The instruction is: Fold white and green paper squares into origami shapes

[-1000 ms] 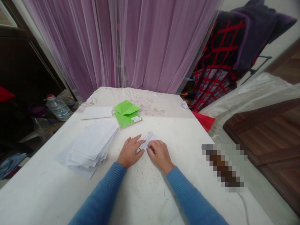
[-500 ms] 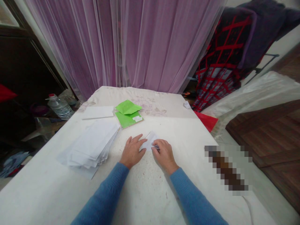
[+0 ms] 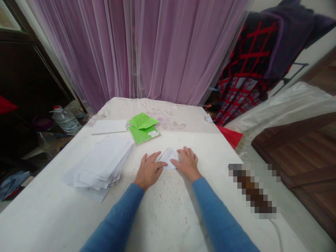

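On a white-covered table (image 3: 168,213) in a curtained room, I am watching two bare hands reaching out of blue sleeves (image 3: 115,220), both lying spread and flat, pinching nothing. The left hand (image 3: 149,170) is touching the left side of a small folded white paper (image 3: 169,158), and the right hand (image 3: 187,162) is touching its right side. Just left of them, a loose stack of white envelopes (image 3: 101,162) is lying on the table. Farther off, a single white envelope (image 3: 109,126) and two green papers (image 3: 143,120) are resting side by side. A red cloth (image 3: 229,135) is poking out past the table's right edge, and a purple curtain (image 3: 168,49) is hanging behind everything.
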Available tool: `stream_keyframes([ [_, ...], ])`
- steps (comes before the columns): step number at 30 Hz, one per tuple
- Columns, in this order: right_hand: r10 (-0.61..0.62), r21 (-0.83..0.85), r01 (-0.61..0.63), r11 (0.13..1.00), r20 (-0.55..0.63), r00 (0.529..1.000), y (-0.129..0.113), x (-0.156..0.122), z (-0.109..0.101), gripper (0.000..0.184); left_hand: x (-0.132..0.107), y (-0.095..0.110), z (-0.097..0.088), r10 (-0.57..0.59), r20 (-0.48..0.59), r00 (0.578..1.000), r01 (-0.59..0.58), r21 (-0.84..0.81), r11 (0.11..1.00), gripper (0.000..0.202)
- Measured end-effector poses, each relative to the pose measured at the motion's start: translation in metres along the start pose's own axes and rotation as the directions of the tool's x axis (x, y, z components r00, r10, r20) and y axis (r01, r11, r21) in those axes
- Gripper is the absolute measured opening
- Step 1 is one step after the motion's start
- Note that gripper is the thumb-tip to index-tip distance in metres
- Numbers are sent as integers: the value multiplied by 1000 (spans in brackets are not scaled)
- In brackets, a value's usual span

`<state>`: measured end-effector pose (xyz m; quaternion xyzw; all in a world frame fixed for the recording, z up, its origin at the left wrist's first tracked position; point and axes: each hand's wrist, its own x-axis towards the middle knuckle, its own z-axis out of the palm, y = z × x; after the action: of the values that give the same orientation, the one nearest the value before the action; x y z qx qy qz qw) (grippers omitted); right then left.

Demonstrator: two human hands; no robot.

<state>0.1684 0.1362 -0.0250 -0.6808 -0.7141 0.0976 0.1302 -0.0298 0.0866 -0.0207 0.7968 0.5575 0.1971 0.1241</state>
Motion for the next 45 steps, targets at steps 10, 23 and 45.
stream_keyframes([
  [10, -12, 10, 11, 1000, 171, 985, -4, 25, -12, 50, -1, 2, -2, 26, 6, 1000, -26, 15, 1000, 30],
  [23, -260, 68, 251, 966, 302, 917, -14, 60, -34, 22, -2, -2, 2, -5, -77, 997, 4, -15, 1000, 24],
  [45, 53, 368, -197, 908, 366, 929, -7, -22, -29, 18, -5, 8, 6, 207, -35, 978, -206, 23, 978, 38],
])
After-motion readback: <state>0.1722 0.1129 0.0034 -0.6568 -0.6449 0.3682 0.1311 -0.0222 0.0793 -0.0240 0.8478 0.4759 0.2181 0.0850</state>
